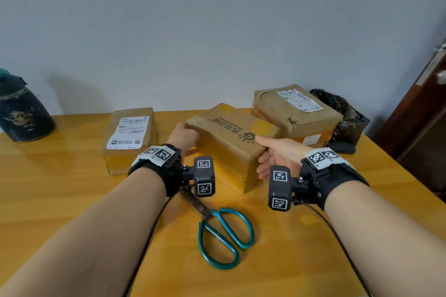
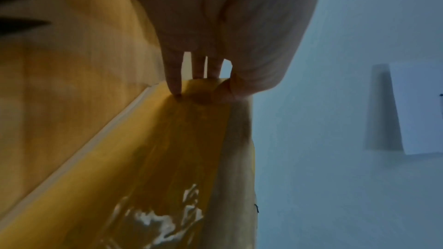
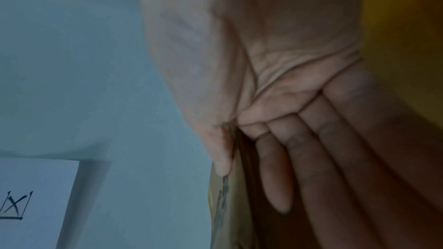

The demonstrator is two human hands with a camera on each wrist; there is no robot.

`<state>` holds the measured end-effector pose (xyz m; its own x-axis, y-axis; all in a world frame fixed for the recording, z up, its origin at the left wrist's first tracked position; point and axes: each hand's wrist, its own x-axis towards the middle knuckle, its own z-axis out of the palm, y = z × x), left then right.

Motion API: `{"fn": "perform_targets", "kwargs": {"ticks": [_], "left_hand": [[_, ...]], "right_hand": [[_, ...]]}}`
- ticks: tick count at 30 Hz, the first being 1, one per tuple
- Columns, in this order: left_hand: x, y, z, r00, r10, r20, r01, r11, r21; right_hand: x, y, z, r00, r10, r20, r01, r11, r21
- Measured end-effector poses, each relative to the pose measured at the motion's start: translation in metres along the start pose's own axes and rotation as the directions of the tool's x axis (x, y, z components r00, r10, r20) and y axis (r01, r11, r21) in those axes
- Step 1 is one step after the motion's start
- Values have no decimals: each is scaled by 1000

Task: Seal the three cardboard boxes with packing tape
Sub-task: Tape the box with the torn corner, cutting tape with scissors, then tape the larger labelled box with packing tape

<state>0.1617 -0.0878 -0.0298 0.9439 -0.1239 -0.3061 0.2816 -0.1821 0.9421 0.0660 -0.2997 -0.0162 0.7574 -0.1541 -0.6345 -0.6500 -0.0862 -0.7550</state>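
- Yellow desk (image 1: 277, 260) carried scissors (image 1: 222, 231) at its near edge; your forearm could have knocked them.
- Mid-desk, your left hand (image 1: 182, 137) and right hand (image 1: 277, 154) gripped the middle box (image 1: 231, 142) by its ends; glossy tape risked slipping.
- Two boxes (image 1: 130, 137) (image 1: 294, 113) sat toward the far edge, close enough to bump.

- boxes (image 1: 231, 137) brown, yellow tape bands
- scissors (image 1: 224, 234) teal handles
- table (image 1: 72, 190) orange-yellow wood
- bag (image 1: 347, 123) black
- wrist tags (image 1: 205, 176) black-white squares

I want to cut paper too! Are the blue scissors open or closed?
Cannot tell. The scissors lie flat on the table, handles side by side, but the left wrist's camera hides the blade tips.
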Motion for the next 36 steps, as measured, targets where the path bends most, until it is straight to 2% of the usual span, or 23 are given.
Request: {"fn": "perform_targets", "kwargs": {"ticks": [2, 4, 7, 9, 15, 19, 23, 26, 29, 31, 33, 36], "left_hand": [[13, 8, 11, 1000, 23, 13, -23, 1000, -11], [21, 11, 23, 1000, 15, -16, -16, 998, -62], [29, 14, 37, 999, -3, -32, 1, 998, -58], [31, 11, 37, 1000, 11, -14, -11, 1000, -13], [16, -5, 7, 994, -107, -5, 107, 994, 29], [-13, -10, -12, 990, -140, 36, 136, 986, 97], [-45, -20, -21, 985, -133, 110, 111, 976, 188], [-64, -26, -25, 976, -145, 162, 106, 968, 229], [-77, -31, -28, 971, -139, 194, 94, 970, 226], [-81, -32, -28, 973, -128, 190, 85, 971, 222], [-83, -29, -26, 976, -116, 185, 74, 973, 219], [-85, -22, -17, 976, -107, 192, 65, 975, 212]], "right_hand": [[16, -8, -3, 999, -15, 39, 14, 1000, 20], [32, -13, 0, 994, -94, 62, 89, 994, 69], [49, -21, 19, 975, -220, 38, 220, 976, 5], [54, -23, 30, 972, -232, 32, 232, 973, -9], [44, -10, 35, 986, -167, 27, 168, 985, -45], [29, 5, 40, 997, -78, -7, 74, 964, -255], [7, 28, 52, 999, 48, -21, -52, 858, -512], [-3, 43, 67, 994, 87, 62, -51, 894, -444], [-19, 48, 85, 988, 32, 151, -1, 980, -198], [-28, 46, 89, 993, -61, 102, 76, 985, -153], [-32, 44, 83, 985, -174, -10, 167, 960, -223], [-33, 41, 59, 962, -248, -114, 220, 952, -215]]}}
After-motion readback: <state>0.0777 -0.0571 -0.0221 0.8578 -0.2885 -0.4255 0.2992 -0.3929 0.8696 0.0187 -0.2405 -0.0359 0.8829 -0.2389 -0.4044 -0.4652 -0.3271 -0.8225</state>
